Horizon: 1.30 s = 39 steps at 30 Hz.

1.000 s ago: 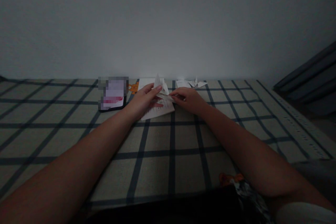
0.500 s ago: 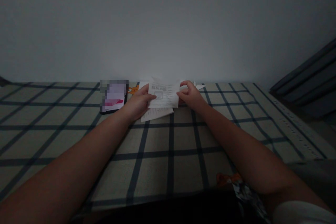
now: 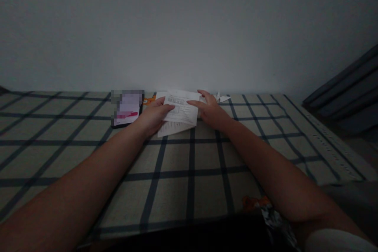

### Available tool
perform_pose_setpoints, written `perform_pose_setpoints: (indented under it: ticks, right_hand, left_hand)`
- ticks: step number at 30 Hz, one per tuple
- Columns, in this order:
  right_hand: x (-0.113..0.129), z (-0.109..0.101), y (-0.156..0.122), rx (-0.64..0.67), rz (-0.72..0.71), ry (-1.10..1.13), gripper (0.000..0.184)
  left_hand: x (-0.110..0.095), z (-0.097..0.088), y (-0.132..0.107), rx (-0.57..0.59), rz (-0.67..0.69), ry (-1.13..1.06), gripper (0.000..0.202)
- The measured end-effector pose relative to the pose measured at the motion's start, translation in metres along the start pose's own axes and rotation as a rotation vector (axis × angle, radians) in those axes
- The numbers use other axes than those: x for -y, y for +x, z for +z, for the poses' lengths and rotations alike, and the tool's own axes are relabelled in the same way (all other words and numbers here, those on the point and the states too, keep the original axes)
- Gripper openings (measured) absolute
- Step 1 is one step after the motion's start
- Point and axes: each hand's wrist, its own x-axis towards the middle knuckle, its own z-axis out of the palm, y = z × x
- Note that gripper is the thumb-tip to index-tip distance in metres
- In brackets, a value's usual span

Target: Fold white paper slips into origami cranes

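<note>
A printed white sheet of paper stands tilted up near the wall. My left hand is closed on its left side, thumb across the front and fingers behind. A second printed sheet shows below it, with its lower edge slanting. At the right edge, my right hand has its fingers spread, with the thumb reaching over the front of the sheet and a finger by the top corner. Its remaining fingers are partly hidden. Just beyond that hand lies a small folded white paper with pointed tips.
A phone with a lit, partly blurred screen lies left of my left hand. An orange cartoon figure shows beside it. The checked cloth covers the surface up to the pale wall. Dark curtain folds hang at right.
My right hand has moved slightly left, from pinching the sheet's right edge to spreading its fingers with the thumb over the front. The sheet's top now looks flatter; my left hand keeps its hold.
</note>
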Motion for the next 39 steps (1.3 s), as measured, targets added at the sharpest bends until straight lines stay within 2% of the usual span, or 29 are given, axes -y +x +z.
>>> perform_pose_setpoints:
  ticks: [4,7,11,19,23,29,36,39]
  right_hand:
    - [0.004,-0.004,-0.003,0.052,-0.061,-0.085,0.051]
    - [0.008,-0.009,-0.005,0.13,-0.063,-0.103,0.046]
    - [0.012,-0.013,-0.004,0.158,-0.066,-0.118,0.05]
    - [0.016,-0.014,-0.006,0.188,-0.118,-0.117,0.042]
    - [0.015,-0.013,-0.006,0.181,-0.133,-0.091,0.038]
    - [0.012,-0.014,-0.001,0.135,-0.116,0.034,0.033]
    - [0.009,-0.014,0.005,-0.039,-0.042,0.114,0.05]
    - [0.007,-0.012,0.008,-0.053,-0.001,0.169,0.051]
  left_hand:
    - [0.0,0.001,0.001,0.013,-0.042,-0.039,0.03]
    - [0.003,0.001,0.002,0.04,-0.026,-0.023,0.032]
    - [0.004,0.0,0.001,0.066,-0.01,-0.007,0.039]
    - [-0.001,0.004,-0.002,-0.037,-0.034,-0.007,0.056]
    - [-0.002,0.003,-0.003,-0.068,-0.073,0.06,0.062]
    - [0.001,-0.002,-0.002,-0.001,0.0,0.044,0.061]
    - [0.001,0.001,-0.008,0.149,-0.018,0.033,0.05]
    - [0.001,0.001,-0.009,0.169,-0.025,0.067,0.039]
